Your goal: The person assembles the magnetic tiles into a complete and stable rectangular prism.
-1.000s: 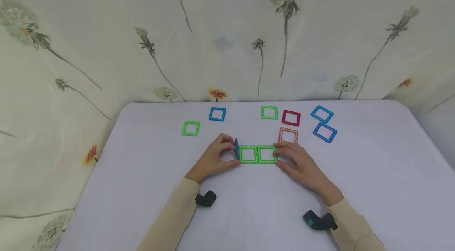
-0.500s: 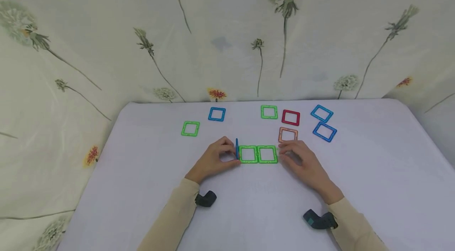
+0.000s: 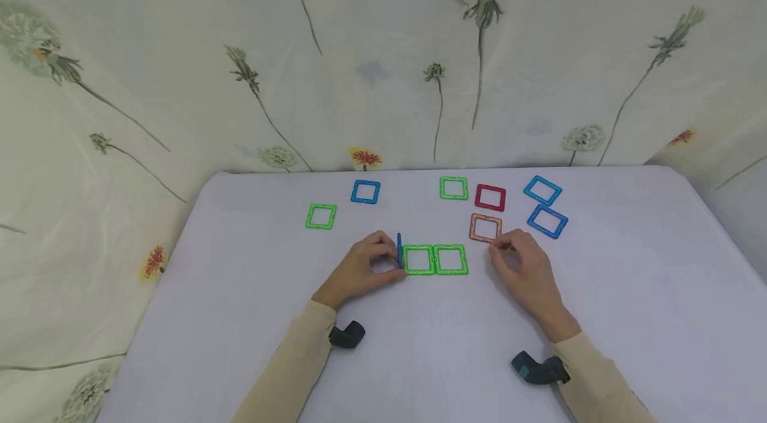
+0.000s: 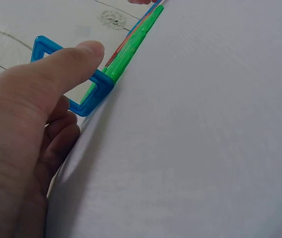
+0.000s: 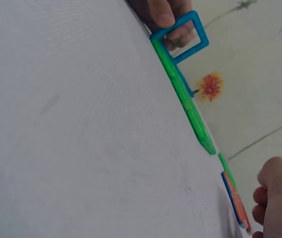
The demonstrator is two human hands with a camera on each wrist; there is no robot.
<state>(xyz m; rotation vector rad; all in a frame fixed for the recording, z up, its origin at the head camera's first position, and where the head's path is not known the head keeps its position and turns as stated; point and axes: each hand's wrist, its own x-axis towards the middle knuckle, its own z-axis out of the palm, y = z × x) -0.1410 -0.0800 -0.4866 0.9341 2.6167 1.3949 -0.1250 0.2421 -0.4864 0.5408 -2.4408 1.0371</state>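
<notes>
No legible txt, brands, labels, nos. or signs in head or wrist views.

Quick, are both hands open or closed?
Left hand: holding the upright blue square.
Right hand: near the orange square; can't tell if open or closed.

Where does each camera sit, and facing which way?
Head: on the head, facing forward and down; left hand, right hand, sleeves show.
Left wrist: on that wrist, facing the upright blue tile; left hand, sliver of right hand show.
Right wrist: on that wrist, facing the green tiles; both hands show.
Wrist views share the upright blue tile.
</notes>
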